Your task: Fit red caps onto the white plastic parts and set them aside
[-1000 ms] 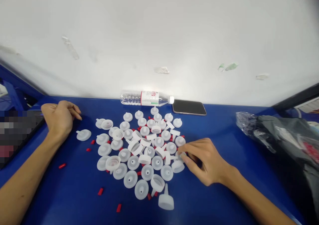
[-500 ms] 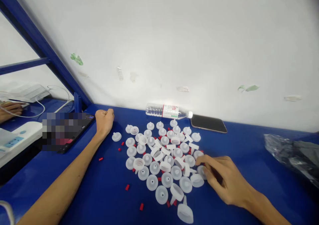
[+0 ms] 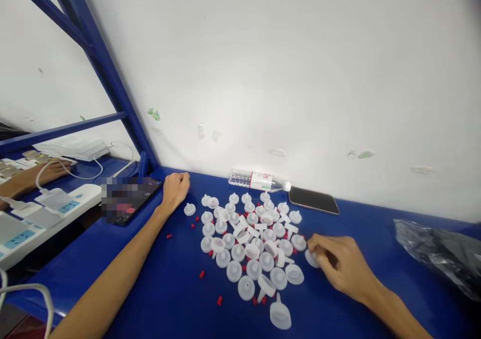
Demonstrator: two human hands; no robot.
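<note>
Nearby, bottle (image 3: 259,181) beside phone (image 3: 314,200) — left hand (image 3: 176,190) clenched, right hand (image 3: 340,264) pinching white cap (image 3: 311,260).

Translucent white spouted caps (image 3: 238,252) lie in a crowded cluster, some spout up, some tipped on their sides with hollow undersides showing; one partly hidden cap (image 3: 311,260) sits just beyond its right edge; small red pieces (image 3: 202,274) lie scattered among and left of them

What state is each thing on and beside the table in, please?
Left hand: loosely curled
Right hand: touching a white cap, grip partly hidden
White caps: spread out, some upright, some tipped
Red pieces: loose, scattered
Bottle: lying sideways, closed
Phone: flat, screen dark
Device: screen lit, partly pixelated
Clear plastic: crumpled
Power strip: plugs inserted
</note>
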